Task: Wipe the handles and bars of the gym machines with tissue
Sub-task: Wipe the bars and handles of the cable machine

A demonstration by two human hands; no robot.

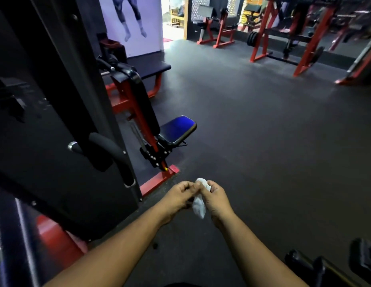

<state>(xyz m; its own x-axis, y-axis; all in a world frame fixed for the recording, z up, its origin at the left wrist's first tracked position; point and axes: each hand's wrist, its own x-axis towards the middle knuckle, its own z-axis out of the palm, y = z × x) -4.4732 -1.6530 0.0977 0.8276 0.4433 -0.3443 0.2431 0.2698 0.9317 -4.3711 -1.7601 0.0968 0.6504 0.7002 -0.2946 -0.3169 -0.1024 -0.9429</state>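
Observation:
A crumpled white tissue [199, 205] hangs between my two hands, low in the middle of the head view. My left hand [179, 195] pinches its upper part with fingers curled. My right hand [216, 198] closes round it from the right. Both hands hover above the dark floor, apart from any machine. To the left stands a black machine [45, 121] with a padded black handle [106, 149] on a curved bar ending in a chrome cap [72, 146]. Behind it is a seat [178, 129] on a red frame.
A red base rail [159, 180] lies on the floor just beyond my hands. Red racks and benches with weight plates [284, 34] line the far wall. Black equipment [336, 264] juts in at the lower right. Dark rubber floor [263, 121] spreads across the middle.

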